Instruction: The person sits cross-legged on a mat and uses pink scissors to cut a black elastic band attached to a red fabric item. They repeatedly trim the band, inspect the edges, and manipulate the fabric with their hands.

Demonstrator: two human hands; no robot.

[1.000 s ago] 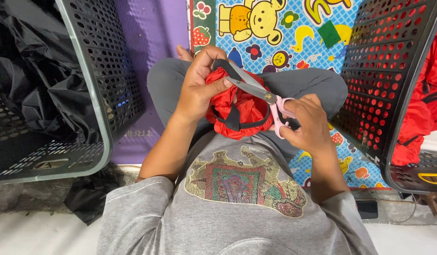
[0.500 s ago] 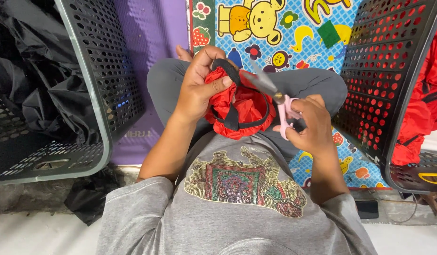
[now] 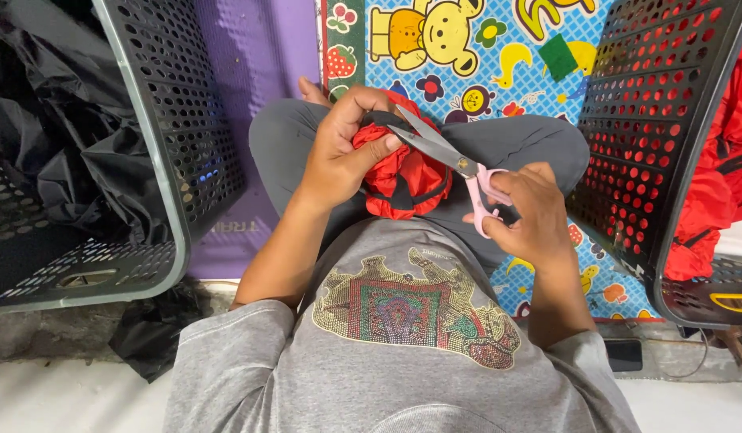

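Scissors [image 3: 451, 160] with smooth grey metal blades and pink plastic handles; crumpled, slightly glossy red cloth [image 3: 407, 172] under the fingers.

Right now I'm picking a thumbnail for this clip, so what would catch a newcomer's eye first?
The red bundle of cloth at centre, clutched in the left hand, with pink-handled scissors in the right hand, blades open at its top. Behind lies a bright cartoon play mat. Black perforated baskets flank the person: the left basket holds black fabric, the right basket red fabric.

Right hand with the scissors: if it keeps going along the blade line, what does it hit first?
Likely the red fabric bundle gripped by the left hand; the right hand aims the scissors at its top, near the left fingertips.
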